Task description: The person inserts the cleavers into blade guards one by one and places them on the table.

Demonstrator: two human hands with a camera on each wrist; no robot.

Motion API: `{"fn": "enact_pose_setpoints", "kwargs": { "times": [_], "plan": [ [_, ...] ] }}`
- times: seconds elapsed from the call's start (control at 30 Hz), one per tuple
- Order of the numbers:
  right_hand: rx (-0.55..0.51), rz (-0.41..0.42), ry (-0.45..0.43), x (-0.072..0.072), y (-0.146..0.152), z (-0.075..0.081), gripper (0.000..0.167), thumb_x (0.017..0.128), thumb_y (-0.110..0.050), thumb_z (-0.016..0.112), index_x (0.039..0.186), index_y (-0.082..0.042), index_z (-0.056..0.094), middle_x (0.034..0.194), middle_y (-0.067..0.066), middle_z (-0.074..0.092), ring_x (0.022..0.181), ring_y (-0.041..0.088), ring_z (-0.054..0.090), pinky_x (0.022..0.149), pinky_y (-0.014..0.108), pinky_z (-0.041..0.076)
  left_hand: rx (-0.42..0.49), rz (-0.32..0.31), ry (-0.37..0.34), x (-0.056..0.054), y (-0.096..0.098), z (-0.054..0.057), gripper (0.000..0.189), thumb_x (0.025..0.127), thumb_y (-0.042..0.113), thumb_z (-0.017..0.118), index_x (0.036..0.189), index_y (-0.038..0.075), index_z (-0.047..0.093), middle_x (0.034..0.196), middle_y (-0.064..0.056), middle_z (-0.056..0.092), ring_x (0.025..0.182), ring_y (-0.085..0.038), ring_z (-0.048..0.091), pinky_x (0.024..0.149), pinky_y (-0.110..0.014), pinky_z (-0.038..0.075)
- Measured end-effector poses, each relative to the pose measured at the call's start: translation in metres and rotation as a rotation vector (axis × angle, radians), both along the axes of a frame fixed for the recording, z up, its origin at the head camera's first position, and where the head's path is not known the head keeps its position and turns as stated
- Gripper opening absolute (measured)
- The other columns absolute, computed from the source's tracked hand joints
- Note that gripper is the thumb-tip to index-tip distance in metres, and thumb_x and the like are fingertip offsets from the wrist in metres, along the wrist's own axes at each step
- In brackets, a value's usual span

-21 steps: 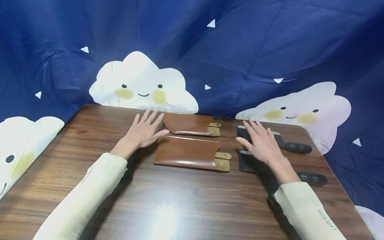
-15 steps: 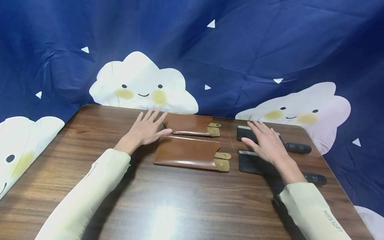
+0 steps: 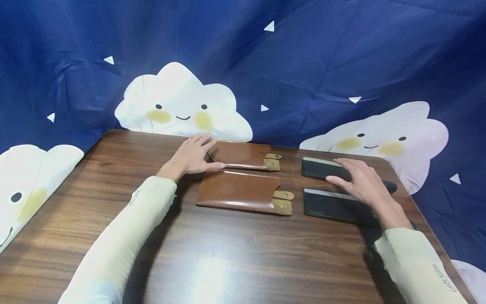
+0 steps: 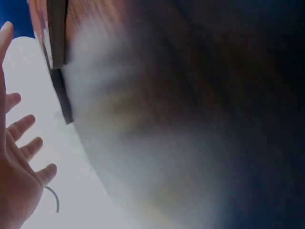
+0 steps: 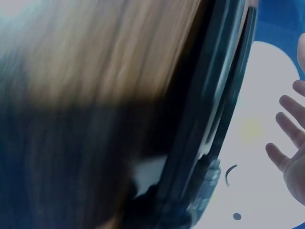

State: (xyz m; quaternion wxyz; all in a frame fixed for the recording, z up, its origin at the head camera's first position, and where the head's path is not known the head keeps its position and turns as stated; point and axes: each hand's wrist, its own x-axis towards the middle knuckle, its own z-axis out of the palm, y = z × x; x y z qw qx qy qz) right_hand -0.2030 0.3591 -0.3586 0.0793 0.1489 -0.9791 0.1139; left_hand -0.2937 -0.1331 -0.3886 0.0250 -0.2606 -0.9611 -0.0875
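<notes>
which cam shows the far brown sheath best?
Head view: the far brown sheath lies whole on the table, with the left hand at its closed end. The left wrist view is blurred and shows only dark edges; the right wrist view shows no sheath.

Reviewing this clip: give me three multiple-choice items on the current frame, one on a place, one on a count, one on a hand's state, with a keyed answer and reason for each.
1. Where does the left hand rest?
A. on the near cleaver
B. at the far brown sheath
C. off the table

2. How many brown sheaths lie on the table?
A. one
B. two
C. four

3. How are the right hand's fingers?
A. clenched in a fist
B. pinching a snap strap
C. stretched over the far cleaver

Answers:
1 B, its fingers lie at that sheath's left end.
2 B, the far one and the near brown sheath.
3 C, they lie extended across the dark blade, not clenched.
</notes>
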Motion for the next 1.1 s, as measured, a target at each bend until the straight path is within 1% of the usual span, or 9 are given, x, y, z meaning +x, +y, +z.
{"fn": "enact_pose_setpoints", "kwargs": {
  "times": [0.13,0.23,0.3,0.4,0.53,0.7,0.83,0.9,1.1],
  "plan": [
    [0.015,-0.036,-0.036,-0.001,0.012,-0.004,0.079,0.091,-0.055,0.069,0.142,0.004,0.053,0.140,0.031,0.052,0.131,0.053,0.040,0.101,0.073,0.030,0.032,-0.042,-0.004,-0.006,0.001,-0.004,0.098,0.083,0.076,0.060,0.153,0.009,0.046,0.157,-0.014,0.040,0.146,-0.036,0.032,0.115,-0.058,0.027],
    [0.027,-0.047,-0.050,-0.004,0.019,-0.006,0.081,0.090,-0.057,0.070,0.141,0.003,0.054,0.139,0.032,0.052,0.130,0.053,0.041,0.099,0.072,0.032,0.055,-0.058,-0.008,-0.010,0.001,-0.005,0.097,0.081,0.075,0.063,0.150,0.008,0.049,0.155,-0.014,0.043,0.145,-0.035,0.034,0.115,-0.053,0.029],
    [0.026,-0.047,-0.056,-0.006,0.023,-0.007,0.081,0.088,-0.057,0.072,0.141,0.003,0.055,0.138,0.032,0.053,0.128,0.053,0.043,0.098,0.072,0.035,0.067,-0.061,-0.016,-0.012,0.001,-0.005,0.096,0.081,0.073,0.065,0.149,0.008,0.050,0.155,-0.015,0.043,0.145,-0.034,0.034,0.116,-0.052,0.028],
    [0.016,-0.040,-0.057,-0.009,0.029,-0.008,0.081,0.087,-0.056,0.074,0.139,0.003,0.056,0.132,0.031,0.057,0.119,0.051,0.052,0.092,0.070,0.040,0.084,-0.058,-0.046,-0.014,0.002,-0.005,0.093,0.082,0.070,0.067,0.149,0.007,0.051,0.155,-0.017,0.042,0.145,-0.035,0.033,0.115,-0.055,0.028],
    [-0.022,-0.046,-0.072,-0.011,0.037,-0.011,0.081,0.085,-0.054,0.077,0.138,0.004,0.056,0.128,0.033,0.060,0.111,0.049,0.059,0.088,0.068,0.043,0.094,-0.044,-0.088,-0.016,0.003,-0.005,0.093,0.083,0.068,0.067,0.150,0.006,0.049,0.157,-0.017,0.039,0.146,-0.036,0.031,0.115,-0.057,0.027],
    [-0.064,-0.079,-0.126,-0.011,0.047,-0.013,0.086,0.083,-0.054,0.079,0.139,0.007,0.054,0.129,0.036,0.058,0.118,0.054,0.056,0.096,0.069,0.039,0.088,-0.051,-0.094,-0.020,0.007,-0.005,0.095,0.081,0.070,0.068,0.151,0.008,0.049,0.156,-0.017,0.040,0.146,-0.035,0.032,0.116,-0.055,0.027],
    [-0.060,-0.127,-0.185,-0.010,0.056,-0.016,0.093,0.084,-0.060,0.075,0.140,0.009,0.051,0.131,0.036,0.057,0.125,0.055,0.048,0.100,0.071,0.034,0.081,-0.059,-0.094,-0.024,0.011,-0.006,0.097,0.079,0.070,0.069,0.150,0.007,0.049,0.155,-0.016,0.042,0.146,-0.034,0.033,0.117,-0.053,0.027],
    [-0.056,-0.135,-0.199,-0.010,0.061,-0.017,0.093,0.084,-0.061,0.074,0.141,0.010,0.051,0.132,0.036,0.056,0.127,0.056,0.045,0.101,0.071,0.033,0.072,-0.054,-0.100,-0.025,0.013,-0.008,0.098,0.079,0.070,0.070,0.151,0.007,0.048,0.155,-0.015,0.043,0.146,-0.034,0.033,0.117,-0.052,0.027],
    [-0.025,-0.160,-0.169,-0.006,0.077,-0.019,0.086,0.085,-0.057,0.076,0.135,0.010,0.056,0.128,0.035,0.059,0.123,0.057,0.047,0.097,0.072,0.035,0.070,-0.059,-0.110,-0.030,0.022,-0.009,0.098,0.077,0.072,0.070,0.151,0.011,0.048,0.154,-0.012,0.044,0.144,-0.033,0.035,0.115,-0.052,0.029]
  ]
}}
